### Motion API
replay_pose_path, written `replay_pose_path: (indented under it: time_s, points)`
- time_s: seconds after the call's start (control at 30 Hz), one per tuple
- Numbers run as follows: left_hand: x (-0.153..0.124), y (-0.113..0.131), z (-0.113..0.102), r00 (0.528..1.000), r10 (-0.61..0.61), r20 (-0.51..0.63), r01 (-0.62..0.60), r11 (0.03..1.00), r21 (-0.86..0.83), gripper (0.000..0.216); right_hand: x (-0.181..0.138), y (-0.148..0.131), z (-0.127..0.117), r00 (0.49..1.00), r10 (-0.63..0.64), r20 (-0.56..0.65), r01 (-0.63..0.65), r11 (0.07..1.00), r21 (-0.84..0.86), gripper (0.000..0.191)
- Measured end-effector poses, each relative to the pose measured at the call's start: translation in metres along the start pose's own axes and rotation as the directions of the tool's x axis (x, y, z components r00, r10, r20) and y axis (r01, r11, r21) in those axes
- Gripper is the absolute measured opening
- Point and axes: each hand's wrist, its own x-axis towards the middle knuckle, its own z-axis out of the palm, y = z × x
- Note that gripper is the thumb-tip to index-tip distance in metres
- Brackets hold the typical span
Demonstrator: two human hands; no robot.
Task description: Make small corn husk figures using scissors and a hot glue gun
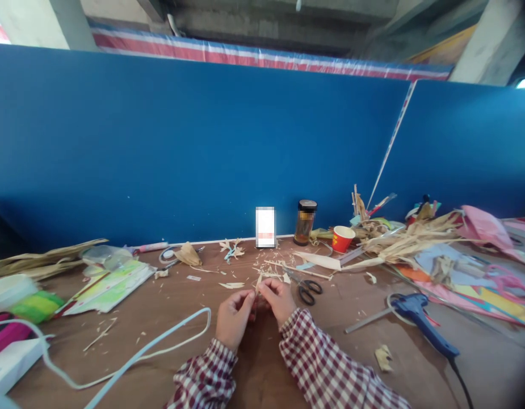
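In the middle of the brown table [262,386], my left hand [235,319] and my right hand [278,300] meet with thumbs and fingertips pinched together. A small pale strip of dry corn husk [258,282] pokes up between them; the fingers hide most of it. Just right of my right hand lie black-handled scissors [308,291], blades turned toward the husk scraps. Beyond my fingertips are many cut husk bits [271,264] and a few thin sticks. A blue-and-pale husk piece [231,250] sits farther back on the left.
A blue glue gun [428,324] with its cord lies at right. Behind stand a dark-lidded jar [305,224], a red paper cup [343,240] and a blurred white upright object [265,227]. Dry husks [415,243] crowd the right; a white cable [160,346] loops at left.
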Motion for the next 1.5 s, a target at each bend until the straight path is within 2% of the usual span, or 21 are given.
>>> replay_pose_path:
  time_s: [0.17, 0.27, 0.37, 0.5, 0.63, 0.73, 0.87, 0.97, 1.07, 1.13, 1.2, 1.27, 1.33, 1.4, 1.5]
  points:
    - [0.001, -0.002, 0.000, 0.999, -0.021, 0.037, 0.022, 0.999, -0.044, 0.034, -0.001, -0.002, 0.002, 1.000, -0.001, 0.028, 0.000, 1.000, 0.010, 0.022]
    - [0.000, 0.000, -0.001, 1.000, -0.020, 0.020, 0.021, 0.998, -0.059, 0.035, -0.002, -0.004, 0.002, 1.000, -0.004, 0.012, 0.004, 1.000, -0.028, 0.022]
    - [-0.002, 0.005, -0.002, 1.000, -0.020, -0.019, 0.019, 0.998, -0.057, 0.039, -0.004, -0.010, 0.002, 0.998, -0.069, 0.013, 0.070, 0.992, -0.106, 0.021]
    - [-0.002, 0.009, -0.004, 0.998, -0.021, -0.054, 0.017, 0.998, -0.065, 0.042, -0.008, -0.018, 0.003, 0.986, -0.144, 0.081, 0.159, 0.962, -0.223, 0.022]
    - [0.000, 0.011, -0.006, 0.994, -0.092, -0.063, 0.082, 0.986, -0.143, 0.040, -0.010, -0.016, 0.005, 0.980, -0.174, 0.097, 0.194, 0.940, -0.280, 0.022]
    - [0.000, 0.012, -0.007, 0.991, -0.131, -0.038, 0.122, 0.976, -0.183, 0.036, -0.010, -0.012, 0.005, 0.979, -0.177, 0.103, 0.200, 0.935, -0.292, 0.021]
    - [0.002, 0.010, -0.009, 0.994, -0.110, -0.011, 0.107, 0.982, -0.156, 0.031, -0.009, -0.009, 0.005, 0.976, -0.181, 0.118, 0.209, 0.931, -0.299, 0.018]
    - [0.004, 0.008, -0.010, 0.996, -0.080, -0.042, 0.074, 0.989, -0.129, 0.034, -0.011, -0.009, 0.006, 0.978, -0.164, 0.126, 0.197, 0.927, -0.319, 0.013]
    - [0.004, 0.009, -0.012, 0.992, -0.090, -0.084, 0.076, 0.985, -0.155, 0.038, -0.022, -0.010, 0.006, 0.984, -0.145, 0.100, 0.174, 0.883, -0.436, 0.009]
    - [0.004, 0.011, -0.012, 0.988, -0.109, -0.110, 0.089, 0.981, -0.175, 0.038, -0.037, -0.015, 0.001, 0.981, -0.171, 0.094, 0.195, 0.829, -0.525, 0.009]
    - [0.004, 0.012, -0.012, 0.987, -0.140, -0.074, 0.124, 0.975, -0.186, 0.036, -0.056, -0.025, -0.012, 0.967, -0.219, 0.128, 0.251, 0.765, -0.593, 0.013]
    - [0.005, 0.012, -0.011, 0.983, -0.171, -0.062, 0.155, 0.967, -0.204, 0.036, -0.076, -0.038, -0.035, 0.951, -0.262, 0.162, 0.300, 0.670, -0.679, 0.018]
    - [0.006, 0.011, -0.009, 0.976, -0.204, -0.073, 0.183, 0.958, -0.222, 0.035, -0.094, -0.053, -0.069, 0.940, -0.307, 0.148, 0.294, 0.513, -0.807, 0.022]
    - [0.007, 0.009, -0.008, 0.973, -0.218, -0.072, 0.197, 0.954, -0.227, 0.035, -0.108, -0.066, -0.111, 0.935, -0.349, 0.065, 0.182, 0.314, -0.932, 0.021]
    - [0.006, 0.007, -0.007, 0.974, -0.221, -0.050, 0.206, 0.957, -0.206, 0.036, -0.121, -0.079, -0.177, 0.912, -0.397, -0.103, -0.120, -0.018, -0.993, 0.018]
